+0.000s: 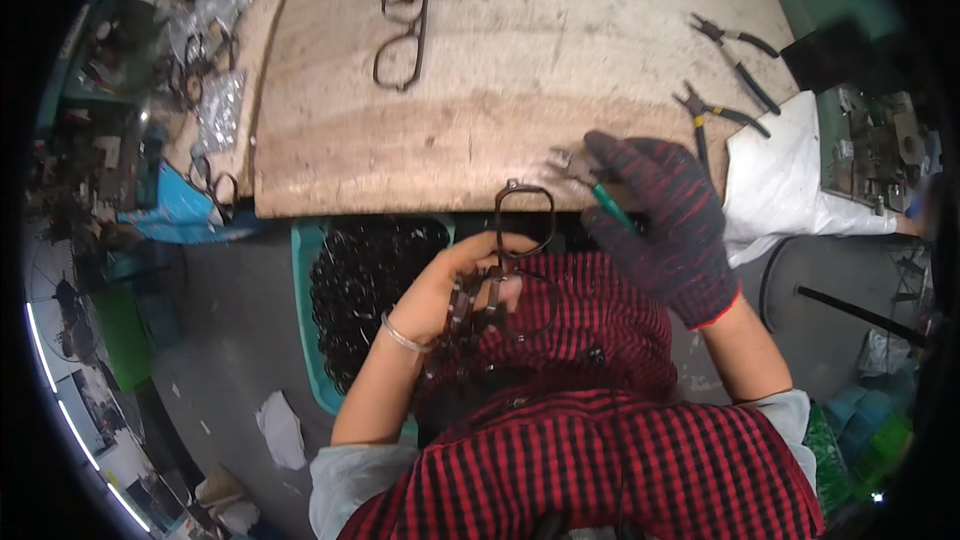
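Observation:
My bare left hand [468, 275] is closed around several dark eyeglass frames near the table's front edge. One eyeglass frame [526, 189] stands up from the fingers, its open rim facing me; the others bunch together below it and overlap. My right hand [672, 215], in a dark knitted glove with red flecks, grips pliers [607, 202] with green handles. Their metal jaws point left, over the table edge, a short way from the upright frame and apart from it. The gloved palm hides part of the handles.
More eyeglass frames [403, 58] lie on the wooden table [340, 140] towards the back. Two pliers with dark handles, one pair [708, 112] marked yellow, rest at the right. Below the table, a teal bin [308, 315] holds many dark glossy pieces. White cloth [775, 175] drapes the right corner.

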A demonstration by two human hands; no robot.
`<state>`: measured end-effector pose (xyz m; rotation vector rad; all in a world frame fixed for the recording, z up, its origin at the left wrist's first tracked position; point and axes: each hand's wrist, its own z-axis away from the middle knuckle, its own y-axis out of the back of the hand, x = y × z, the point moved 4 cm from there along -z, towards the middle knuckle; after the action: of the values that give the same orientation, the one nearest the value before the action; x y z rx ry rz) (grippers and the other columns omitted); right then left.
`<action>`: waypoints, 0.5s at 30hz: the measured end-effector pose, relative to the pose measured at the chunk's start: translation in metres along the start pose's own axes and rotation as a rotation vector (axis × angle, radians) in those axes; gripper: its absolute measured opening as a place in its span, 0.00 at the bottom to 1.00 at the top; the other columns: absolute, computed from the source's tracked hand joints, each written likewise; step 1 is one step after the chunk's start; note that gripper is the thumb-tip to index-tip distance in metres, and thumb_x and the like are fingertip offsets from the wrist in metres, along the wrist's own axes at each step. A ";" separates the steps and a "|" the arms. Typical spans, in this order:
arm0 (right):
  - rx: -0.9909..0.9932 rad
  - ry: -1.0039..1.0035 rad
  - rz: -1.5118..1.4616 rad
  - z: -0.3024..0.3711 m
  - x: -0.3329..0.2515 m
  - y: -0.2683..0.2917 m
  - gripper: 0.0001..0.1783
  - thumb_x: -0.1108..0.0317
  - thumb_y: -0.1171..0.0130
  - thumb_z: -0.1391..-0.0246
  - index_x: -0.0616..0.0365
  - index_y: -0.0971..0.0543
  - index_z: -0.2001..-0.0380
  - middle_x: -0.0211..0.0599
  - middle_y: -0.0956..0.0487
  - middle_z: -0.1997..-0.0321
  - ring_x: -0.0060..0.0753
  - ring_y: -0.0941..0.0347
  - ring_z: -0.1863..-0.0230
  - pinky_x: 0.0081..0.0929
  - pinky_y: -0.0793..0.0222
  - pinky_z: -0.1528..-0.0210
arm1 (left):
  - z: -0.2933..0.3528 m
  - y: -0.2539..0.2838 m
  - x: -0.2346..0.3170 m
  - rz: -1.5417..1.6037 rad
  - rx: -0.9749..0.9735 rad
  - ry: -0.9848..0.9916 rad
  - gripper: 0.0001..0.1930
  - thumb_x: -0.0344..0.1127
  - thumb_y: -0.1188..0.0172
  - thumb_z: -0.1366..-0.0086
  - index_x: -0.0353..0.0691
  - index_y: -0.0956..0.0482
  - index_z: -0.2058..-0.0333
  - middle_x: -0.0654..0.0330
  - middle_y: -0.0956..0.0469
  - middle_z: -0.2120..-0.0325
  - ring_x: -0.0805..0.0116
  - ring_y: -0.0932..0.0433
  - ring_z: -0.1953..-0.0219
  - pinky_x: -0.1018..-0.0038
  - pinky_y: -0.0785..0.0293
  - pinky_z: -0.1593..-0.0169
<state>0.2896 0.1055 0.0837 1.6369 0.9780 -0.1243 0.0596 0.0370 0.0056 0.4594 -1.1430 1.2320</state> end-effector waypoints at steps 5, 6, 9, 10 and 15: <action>-0.197 0.115 0.273 -0.008 -0.019 0.001 0.35 0.67 0.29 0.51 0.49 0.21 0.36 0.44 0.20 0.49 0.50 0.25 0.49 0.45 0.29 0.46 | -0.004 0.011 -0.014 0.016 0.113 0.020 0.15 0.39 0.37 0.25 0.32 0.17 0.50 0.49 0.13 0.59 0.73 0.19 0.74 0.75 0.22 0.67; -0.232 0.160 0.295 -0.011 -0.020 -0.001 0.34 0.66 0.30 0.50 0.49 0.21 0.36 0.43 0.20 0.49 0.50 0.25 0.49 0.45 0.30 0.45 | -0.003 0.012 -0.016 0.027 0.106 0.050 0.15 0.38 0.36 0.26 0.32 0.17 0.51 0.49 0.13 0.59 0.73 0.19 0.74 0.75 0.22 0.67; -0.298 0.247 0.400 -0.025 -0.023 -0.013 0.33 0.63 0.31 0.51 0.46 0.20 0.38 0.40 0.21 0.49 0.48 0.26 0.49 0.47 0.31 0.44 | -0.007 0.021 -0.011 0.035 0.044 0.088 0.14 0.36 0.34 0.28 0.29 0.16 0.53 0.48 0.13 0.59 0.73 0.19 0.74 0.76 0.22 0.66; -0.307 0.298 0.420 -0.031 -0.024 -0.017 0.33 0.63 0.31 0.52 0.45 0.20 0.38 0.39 0.21 0.50 0.47 0.26 0.48 0.47 0.31 0.44 | -0.006 0.023 -0.009 0.040 0.032 0.094 0.14 0.36 0.33 0.29 0.29 0.16 0.54 0.49 0.13 0.60 0.72 0.19 0.75 0.75 0.22 0.66; -0.302 0.588 0.576 -0.053 -0.015 -0.037 0.29 0.60 0.34 0.51 0.41 0.18 0.42 0.33 0.21 0.50 0.43 0.24 0.50 0.46 0.29 0.44 | -0.007 0.030 -0.006 -0.019 -0.030 0.106 0.13 0.34 0.32 0.30 0.28 0.16 0.56 0.48 0.12 0.61 0.71 0.19 0.76 0.75 0.22 0.68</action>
<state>0.2344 0.1427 0.0812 1.6310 0.8521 0.8947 0.0363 0.0491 -0.0110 0.3776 -1.0633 1.2067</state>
